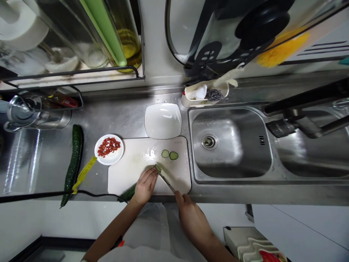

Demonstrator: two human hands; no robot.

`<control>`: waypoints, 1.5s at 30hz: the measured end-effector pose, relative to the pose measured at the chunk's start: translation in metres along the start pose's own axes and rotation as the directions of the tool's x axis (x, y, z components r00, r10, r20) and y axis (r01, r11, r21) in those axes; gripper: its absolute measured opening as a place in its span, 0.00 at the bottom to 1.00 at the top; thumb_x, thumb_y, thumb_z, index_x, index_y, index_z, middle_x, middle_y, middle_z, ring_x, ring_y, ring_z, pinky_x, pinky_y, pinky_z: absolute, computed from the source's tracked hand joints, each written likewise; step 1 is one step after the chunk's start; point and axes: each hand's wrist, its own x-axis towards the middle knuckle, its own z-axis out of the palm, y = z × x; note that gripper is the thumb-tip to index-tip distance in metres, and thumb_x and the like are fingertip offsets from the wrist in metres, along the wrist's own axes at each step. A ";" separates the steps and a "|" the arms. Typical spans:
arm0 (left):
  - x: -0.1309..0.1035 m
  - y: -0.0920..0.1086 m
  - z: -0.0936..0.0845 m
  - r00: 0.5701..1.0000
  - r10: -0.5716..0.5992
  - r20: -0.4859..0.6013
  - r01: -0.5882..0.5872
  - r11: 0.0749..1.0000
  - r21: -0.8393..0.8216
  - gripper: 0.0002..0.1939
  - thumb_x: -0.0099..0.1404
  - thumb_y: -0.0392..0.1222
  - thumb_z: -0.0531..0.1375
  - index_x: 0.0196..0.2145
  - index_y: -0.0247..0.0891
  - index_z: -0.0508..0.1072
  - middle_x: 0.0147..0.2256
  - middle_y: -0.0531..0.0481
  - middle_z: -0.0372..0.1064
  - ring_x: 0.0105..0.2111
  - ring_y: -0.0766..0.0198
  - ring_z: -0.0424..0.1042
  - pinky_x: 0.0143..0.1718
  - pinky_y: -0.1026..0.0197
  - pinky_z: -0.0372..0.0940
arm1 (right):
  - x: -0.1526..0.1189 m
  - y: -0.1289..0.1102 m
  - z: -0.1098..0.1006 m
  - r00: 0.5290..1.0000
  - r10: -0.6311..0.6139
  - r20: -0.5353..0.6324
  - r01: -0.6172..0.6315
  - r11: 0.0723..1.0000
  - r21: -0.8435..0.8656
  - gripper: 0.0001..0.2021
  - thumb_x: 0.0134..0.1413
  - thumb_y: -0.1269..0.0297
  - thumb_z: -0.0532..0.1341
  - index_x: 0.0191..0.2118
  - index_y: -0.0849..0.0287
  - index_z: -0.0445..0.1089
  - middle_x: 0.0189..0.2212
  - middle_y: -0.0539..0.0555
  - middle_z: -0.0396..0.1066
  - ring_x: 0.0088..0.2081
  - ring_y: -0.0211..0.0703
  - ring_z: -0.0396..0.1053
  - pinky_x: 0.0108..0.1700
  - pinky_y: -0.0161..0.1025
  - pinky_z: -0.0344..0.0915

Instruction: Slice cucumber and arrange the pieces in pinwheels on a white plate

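Note:
My left hand (146, 186) is closed over a dark green cucumber (128, 193), which lies slanted on the white cutting board (122, 171). Most of its cut end is hidden under my fingers. In my right hand (191, 214) is the handle of a kitchen knife (165, 179). Its blade points up and left, right beside my left fingertips at the cucumber's end. Two cucumber slices (169, 154) lie flat near the board's upper right. An empty white plate (163, 121) sits just behind the board.
A second cucumber (74, 160) lies at the left, near a white dish (121, 154) of red berries. A black cable with a yellow tag (85, 171) crosses the counter's front left. The steel sink (231, 145) and black faucet (289, 120) are to the right.

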 end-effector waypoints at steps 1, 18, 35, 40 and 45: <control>0.000 0.000 0.000 1.000 0.000 0.002 0.000 1.000 0.000 0.15 0.66 0.33 0.54 0.49 0.37 0.69 0.45 0.43 0.72 0.49 0.57 0.69 0.51 0.49 0.68 | -0.001 0.000 -0.001 1.000 0.003 0.002 -0.003 1.000 -0.003 0.23 0.54 0.82 0.46 0.54 0.59 0.60 0.38 0.58 0.70 0.34 0.44 0.73 0.30 0.33 0.61; 0.002 0.001 0.000 1.000 -0.006 0.004 0.006 1.000 -0.005 0.15 0.64 0.31 0.55 0.48 0.37 0.69 0.44 0.44 0.71 0.49 0.58 0.69 0.51 0.49 0.68 | 0.003 0.000 -0.008 0.999 -0.004 0.039 0.003 1.000 0.026 0.23 0.54 0.82 0.44 0.52 0.59 0.61 0.38 0.58 0.71 0.35 0.44 0.73 0.32 0.34 0.62; 0.002 0.000 0.001 1.000 0.014 -0.013 -0.015 1.000 -0.003 0.15 0.64 0.31 0.55 0.48 0.36 0.69 0.43 0.44 0.72 0.49 0.58 0.69 0.51 0.49 0.67 | 0.013 -0.001 -0.010 0.999 -0.035 0.035 0.033 0.999 0.041 0.21 0.56 0.80 0.44 0.50 0.59 0.64 0.37 0.58 0.71 0.35 0.42 0.72 0.33 0.33 0.63; 0.001 0.000 0.000 1.000 0.006 -0.006 -0.006 1.000 -0.014 0.16 0.64 0.31 0.55 0.49 0.37 0.69 0.44 0.45 0.72 0.49 0.58 0.69 0.52 0.49 0.67 | 0.018 -0.004 -0.011 0.999 -0.027 0.017 0.026 0.998 0.057 0.22 0.56 0.81 0.42 0.49 0.60 0.65 0.36 0.58 0.71 0.34 0.44 0.72 0.32 0.35 0.62; 0.001 0.000 0.000 1.000 0.002 0.002 -0.002 1.000 -0.013 0.16 0.64 0.30 0.55 0.49 0.37 0.69 0.44 0.45 0.72 0.49 0.58 0.69 0.52 0.49 0.67 | 0.022 -0.005 -0.012 1.000 -0.031 0.001 0.031 0.996 0.087 0.21 0.56 0.81 0.43 0.48 0.61 0.65 0.36 0.59 0.71 0.34 0.44 0.72 0.32 0.34 0.62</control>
